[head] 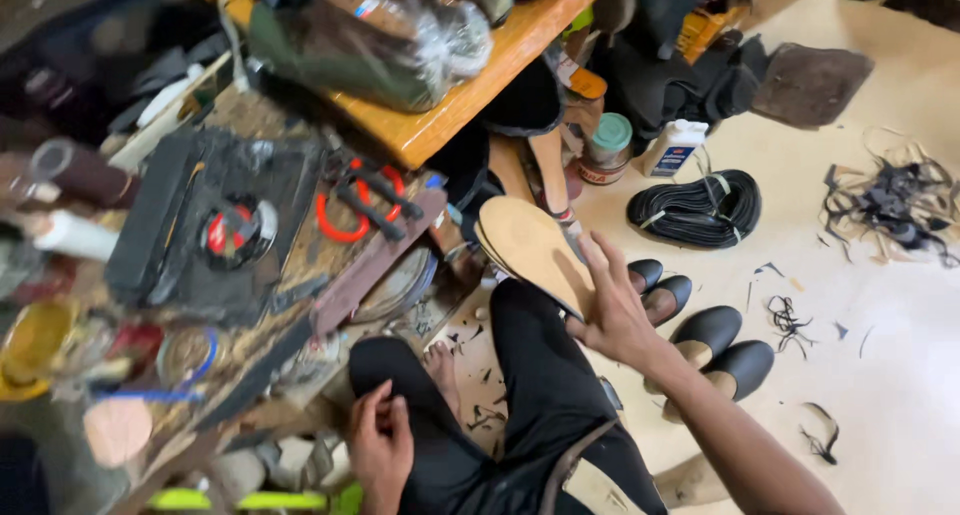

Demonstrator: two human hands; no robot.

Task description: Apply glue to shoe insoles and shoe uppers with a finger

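Black cloth covers the knee where your left hand point(380, 445) rests, fingers curled loosely inward and holding nothing that shows. To its left the low workbench point(250, 265) is crowded with tools, among them a pair of red-handled pliers point(358, 203). Further right, your right hand point(612, 310) reaches forward with fingers spread, fingertips against the edge of a tan shoe sole point(530, 247) that stands tilted between your knee and the bench (whether you grip it or only steady it, I cannot tell). It looks thin, light and stiff enough to hold its shape, probably flexing if pressed; take it by the long edges near the middle, not the tapered tip. Beyond your wrist, two pairs of black slip-on shoes point(712, 337) sit on the floor.
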